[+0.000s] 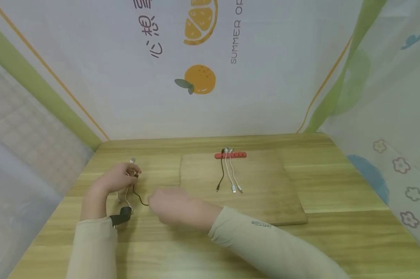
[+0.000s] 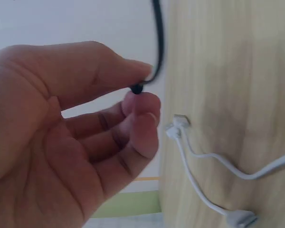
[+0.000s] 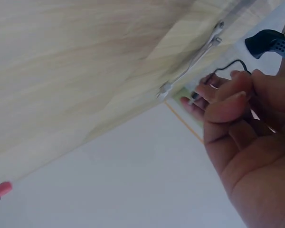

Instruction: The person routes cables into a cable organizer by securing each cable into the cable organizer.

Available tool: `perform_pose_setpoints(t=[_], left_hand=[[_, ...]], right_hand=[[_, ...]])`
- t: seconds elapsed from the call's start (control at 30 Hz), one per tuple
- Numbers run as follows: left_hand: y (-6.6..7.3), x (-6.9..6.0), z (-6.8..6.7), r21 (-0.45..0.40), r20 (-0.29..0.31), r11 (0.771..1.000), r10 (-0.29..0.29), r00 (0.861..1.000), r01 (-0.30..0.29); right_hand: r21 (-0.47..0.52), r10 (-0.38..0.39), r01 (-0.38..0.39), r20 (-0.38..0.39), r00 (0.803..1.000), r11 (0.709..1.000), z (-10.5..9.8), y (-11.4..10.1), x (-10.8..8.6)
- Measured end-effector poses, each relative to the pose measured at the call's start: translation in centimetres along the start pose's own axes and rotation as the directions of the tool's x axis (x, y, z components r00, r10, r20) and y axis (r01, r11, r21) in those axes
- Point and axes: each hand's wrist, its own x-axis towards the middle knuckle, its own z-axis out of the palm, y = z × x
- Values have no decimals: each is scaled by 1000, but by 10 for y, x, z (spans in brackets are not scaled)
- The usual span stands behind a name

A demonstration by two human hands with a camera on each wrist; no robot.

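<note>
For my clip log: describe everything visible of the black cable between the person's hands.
The black cable is thin and plastic-looking. It runs in a slack curve above the table: the left hand pinches it by a dark connector; the right hand grips it further along, hiding its other end.

A wood-grained table [image 1: 335, 186] carried white cables [image 2: 249, 176] near the left hand [image 1: 117, 178] and a flat board [image 1: 265, 190] beyond and rightward of the right hand [image 1: 173, 205].
</note>
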Motion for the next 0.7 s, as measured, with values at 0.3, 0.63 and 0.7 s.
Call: perform_pose_setpoints(t=[0.3,0.63,0.7], left_hand=[[11,3,-3,-47,-50,997,59,997,-61],[53,9,9,-73,-113,990,111,987,-120],[65,12,13,-101,-116,985,130,985,-142]], right_hand=[[3,24,-24,-51,998,1000,0,21,-26],[-26,23,-26,-105,994,999,-2,45,-67],[-69,8,-16,-119,993,998,-3,49,-73]])
